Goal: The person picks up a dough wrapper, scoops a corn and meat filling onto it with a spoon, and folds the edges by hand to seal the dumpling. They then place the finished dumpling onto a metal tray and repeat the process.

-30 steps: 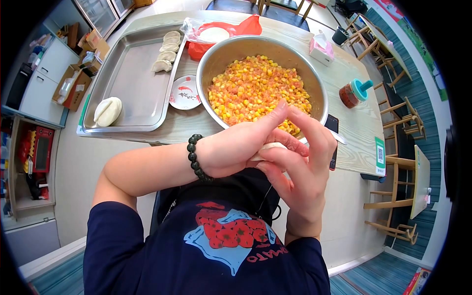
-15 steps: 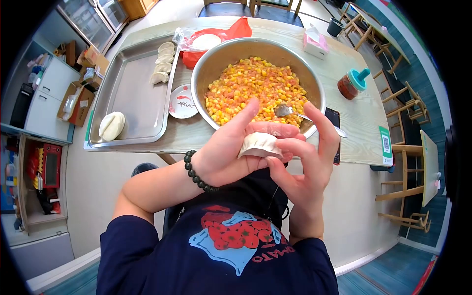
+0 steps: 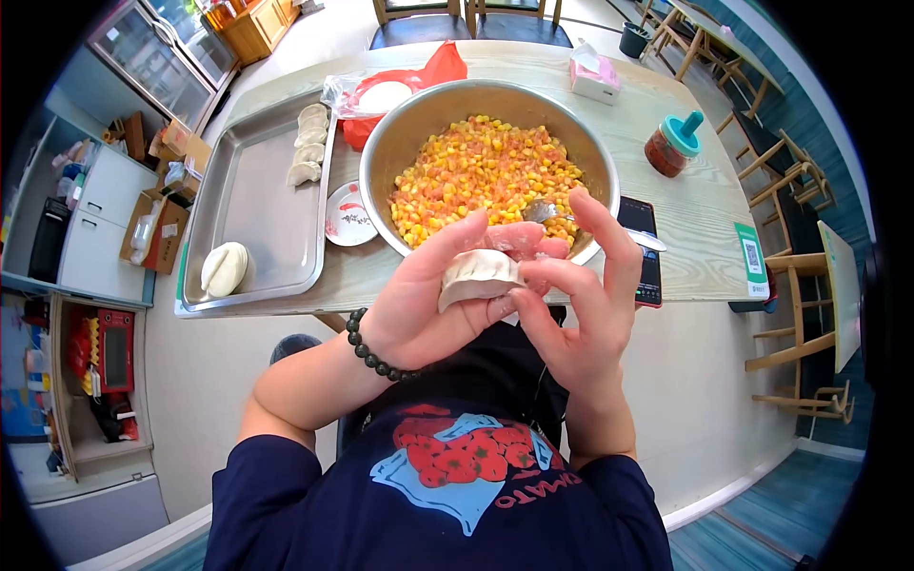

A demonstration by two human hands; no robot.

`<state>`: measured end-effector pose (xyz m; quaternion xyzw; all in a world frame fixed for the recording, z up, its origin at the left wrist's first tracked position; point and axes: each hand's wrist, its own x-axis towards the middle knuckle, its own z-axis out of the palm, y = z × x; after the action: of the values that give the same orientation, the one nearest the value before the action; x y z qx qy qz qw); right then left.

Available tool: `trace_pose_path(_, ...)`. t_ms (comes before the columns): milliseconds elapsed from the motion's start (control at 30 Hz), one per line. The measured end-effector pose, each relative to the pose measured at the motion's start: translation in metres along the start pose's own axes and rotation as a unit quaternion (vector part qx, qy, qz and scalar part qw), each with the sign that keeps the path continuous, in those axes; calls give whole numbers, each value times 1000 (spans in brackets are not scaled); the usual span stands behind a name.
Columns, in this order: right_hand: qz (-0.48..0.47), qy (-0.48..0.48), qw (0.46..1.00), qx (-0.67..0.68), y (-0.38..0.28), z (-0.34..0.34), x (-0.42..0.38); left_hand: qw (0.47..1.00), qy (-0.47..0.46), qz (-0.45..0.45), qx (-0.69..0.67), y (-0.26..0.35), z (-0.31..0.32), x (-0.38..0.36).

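Note:
A pleated white dumpling rests in my left hand, cupped between its thumb and fingers. My right hand pinches the dumpling's right end between thumb and index finger. Just beyond both hands stands a large steel bowl of corn and pink minced filling. A spoon lies in the filling, its handle over the bowl's right rim. On the metal tray at left, several finished dumplings line the right side, and a stack of round wrappers sits at the near left corner.
Between tray and bowl is a small patterned plate. A red plastic bag with something round and white lies behind. To the right are a phone, a tissue box and a teal-lidded jar. Chairs stand beyond the table.
Both hands and the dumpling have shifted slightly left in view, with the right fingers still on its end. The camera view has turned a little, uncovering more of the phone.

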<state>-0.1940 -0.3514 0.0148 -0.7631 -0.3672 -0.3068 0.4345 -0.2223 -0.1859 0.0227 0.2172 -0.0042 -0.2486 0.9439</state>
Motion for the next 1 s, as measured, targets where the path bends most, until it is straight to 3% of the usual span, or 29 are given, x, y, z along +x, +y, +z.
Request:
trace_pose_path(167, -38, -11, 999, -15, 4, 2, -1, 999, 21, 16, 36, -2, -1, 1)
trace_pose_path(300, -14, -2, 1000, 0, -1, 4, 3, 999, 5, 22, 37, -1, -2, 0)
trace_pose_path(367, -60, -22, 998, -17, 2, 6, 4, 998, 20, 21, 49, 0, 3, -1)
trace_pose_path(467, -26, 6, 1000, 9, -1, 8, 3, 999, 13, 28, 37, 1, 1, -1)
trace_pose_path(700, -57, 0, 998, -6, 5, 9, 0, 999, 10, 47, 23, 3, -2, -1)
trace_pose_path(800, 6, -14, 1000, 12, -3, 9, 6, 998, 22, 54, 13, 4, 3, -2)
trace_pose_path(900, -43, -27, 999, -18, -3, 15, 9, 999, -8, 44, 20, 5, 9, -4)
trace_pose_path(1000, -34, -11, 999, -9, 0, 20, 10, 998, -33, 46, 14, 10, -4, -15)
